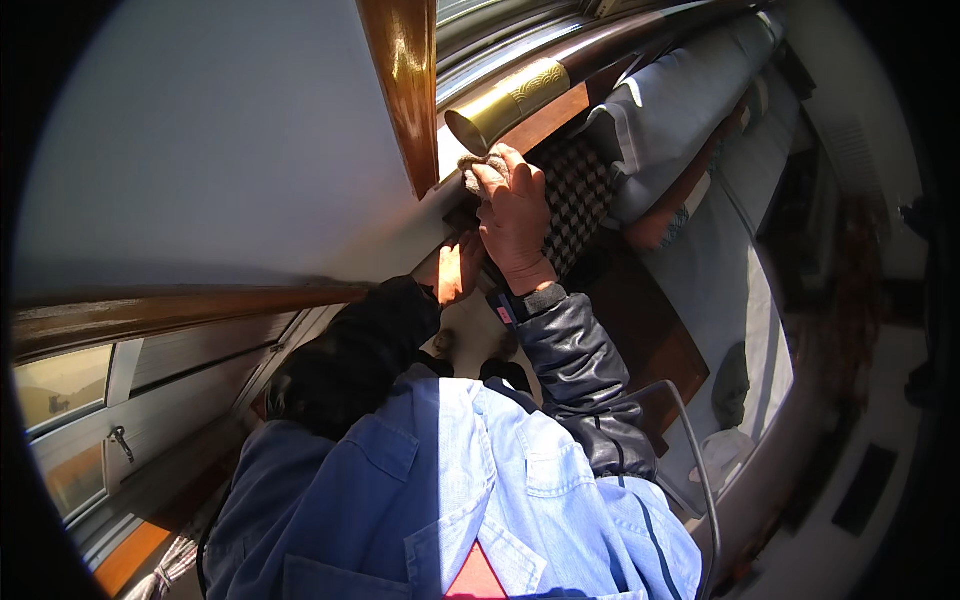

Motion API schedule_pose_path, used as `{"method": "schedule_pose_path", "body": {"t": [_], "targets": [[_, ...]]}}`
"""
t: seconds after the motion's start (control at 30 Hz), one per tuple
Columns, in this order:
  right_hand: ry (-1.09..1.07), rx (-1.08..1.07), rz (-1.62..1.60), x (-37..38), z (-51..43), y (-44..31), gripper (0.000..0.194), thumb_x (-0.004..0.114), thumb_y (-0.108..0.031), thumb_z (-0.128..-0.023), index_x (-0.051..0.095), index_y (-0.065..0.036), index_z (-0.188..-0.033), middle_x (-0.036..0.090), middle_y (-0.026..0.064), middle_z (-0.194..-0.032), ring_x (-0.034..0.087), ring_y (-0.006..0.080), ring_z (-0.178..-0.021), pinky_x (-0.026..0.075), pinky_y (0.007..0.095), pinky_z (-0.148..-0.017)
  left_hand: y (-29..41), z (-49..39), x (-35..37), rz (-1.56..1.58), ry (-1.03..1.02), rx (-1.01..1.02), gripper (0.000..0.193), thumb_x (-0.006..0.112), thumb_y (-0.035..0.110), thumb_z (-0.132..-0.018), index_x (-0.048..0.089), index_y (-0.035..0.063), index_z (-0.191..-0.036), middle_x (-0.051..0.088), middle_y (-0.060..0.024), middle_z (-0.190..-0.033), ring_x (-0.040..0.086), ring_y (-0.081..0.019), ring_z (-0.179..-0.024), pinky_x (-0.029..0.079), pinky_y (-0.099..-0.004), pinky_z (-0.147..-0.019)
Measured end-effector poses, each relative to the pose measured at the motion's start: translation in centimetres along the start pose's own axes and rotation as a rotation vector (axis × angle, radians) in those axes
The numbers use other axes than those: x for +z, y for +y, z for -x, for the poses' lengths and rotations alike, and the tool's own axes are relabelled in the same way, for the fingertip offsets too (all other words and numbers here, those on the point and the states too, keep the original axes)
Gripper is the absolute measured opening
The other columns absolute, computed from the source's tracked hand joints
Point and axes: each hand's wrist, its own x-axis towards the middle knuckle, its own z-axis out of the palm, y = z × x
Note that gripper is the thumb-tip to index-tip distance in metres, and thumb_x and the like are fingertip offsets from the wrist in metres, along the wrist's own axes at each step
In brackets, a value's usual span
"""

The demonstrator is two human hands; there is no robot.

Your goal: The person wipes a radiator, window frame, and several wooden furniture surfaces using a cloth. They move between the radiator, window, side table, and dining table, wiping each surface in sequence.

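Observation:
My right hand (516, 217) grips a crumpled, light-coloured cloth (484, 174) between thumb and fingers. Directly above it in the picture is the gold end (491, 112) of a dark pole (615, 46), with an embossed wave pattern; whether the cloth touches it is unclear. My left hand (454, 268) reaches forward beside a pale wall edge, lower and partly in shadow. Its fingertips are partly hidden near the right wrist, and I cannot see anything held in it. Black-and-white houndstooth fabric (577, 199) lies just right of my right hand.
Glossy wooden trim (409, 82) borders the large pale panel (195, 150) on the left. Grey-white fabric (675, 90) hangs at upper right. A brown wooden surface (652, 337) and a bent metal tube (694, 435) are near my right arm. A window with a handle (120, 442) is at lower left.

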Motion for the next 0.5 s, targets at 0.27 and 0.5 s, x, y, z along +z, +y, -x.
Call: {"method": "schedule_pose_path", "body": {"t": [0.27,0.5], "targets": [[-0.074,-0.101,0.039,0.6,4.2,0.2,0.025,0.071,-0.007,-0.076,0.073,-0.009,-0.101,0.062,0.0118,-0.131,0.062,0.0335,-0.104,0.057,0.0398,-0.084,-1.1,0.4,2.6,0.121,0.296,0.015,0.043,0.058,0.012,-0.086,0.058,-0.0024,-0.126,0.063,-0.0230,-0.122,0.062,-0.0386,-0.110,0.049,-0.0464,-0.096],[-0.400,-0.007,0.137,2.2,14.4,2.9,0.043,0.070,-0.005,-0.074,0.069,-0.016,-0.115,0.056,0.0103,-0.131,0.057,0.0319,-0.102,0.056,0.0376,-0.081,-1.8,0.6,1.7,0.476,0.011,-0.171,0.048,0.070,0.012,-0.081,0.061,0.0036,-0.127,0.062,-0.0211,-0.129,0.058,-0.0366,-0.123,0.049,-0.0435,-0.098]]}}
